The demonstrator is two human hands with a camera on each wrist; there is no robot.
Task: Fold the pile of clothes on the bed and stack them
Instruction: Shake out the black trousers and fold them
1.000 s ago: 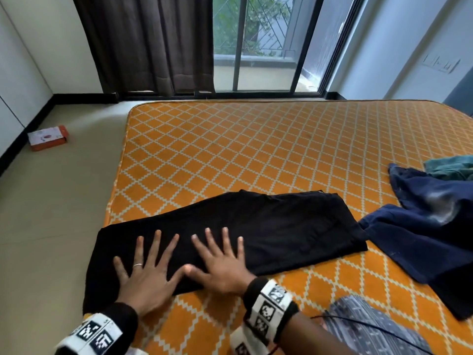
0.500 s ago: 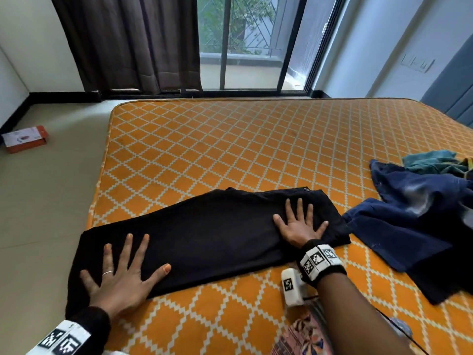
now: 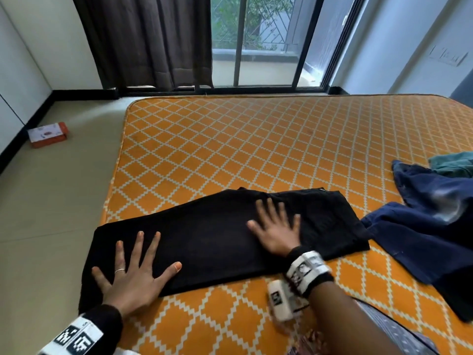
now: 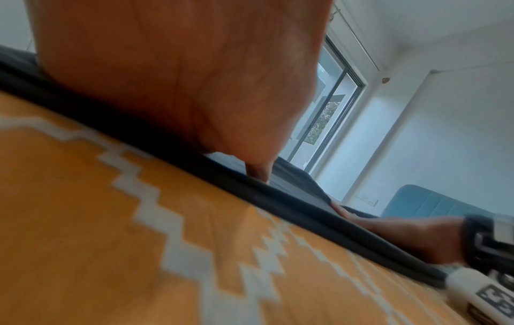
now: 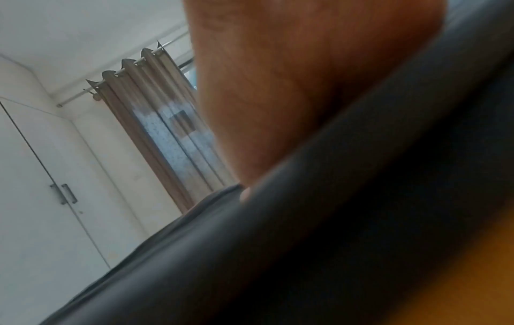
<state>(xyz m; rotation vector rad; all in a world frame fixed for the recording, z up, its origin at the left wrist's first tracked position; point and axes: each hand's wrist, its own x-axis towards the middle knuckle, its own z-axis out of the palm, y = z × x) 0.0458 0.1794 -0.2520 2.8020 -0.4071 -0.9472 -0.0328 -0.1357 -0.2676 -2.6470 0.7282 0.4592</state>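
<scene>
Black trousers [image 3: 217, 242] are laid flat along the near edge of the bed [image 3: 256, 149], long axis running left to right, the left end reaching the mattress corner and the wider end lying toward the heap of blue clothes [image 3: 430, 226] on the right. Both hands are spread flat on the cloth, fingers straight and fanned, nothing pinched or gripped. The left hand [image 3: 133, 272] is pressed on the narrow left end; the right hand [image 3: 276, 231] is planted past the middle, nearer the wide end. So the garment is spanned by the two palms, and the coming fold, it is judged, turns on that length: one end has to be carried over onto the other, and each end is nearest its own hand. The step in hand looks like smoothing before that fold.

From the left wrist view, only the heel of the palm and a fingertip are seen on the dark cloth edge, orange bedcover below. The right wrist view is blurred, mostly palm and black fabric. Whether the trousers are already doubled lengthwise cannot be told for certain. The blue heap is cut off at the frame edge, a teal garment [image 3: 453, 162] behind it only partly shown, so the remaining pile cannot be counted. No finished stack is seen.
</scene>
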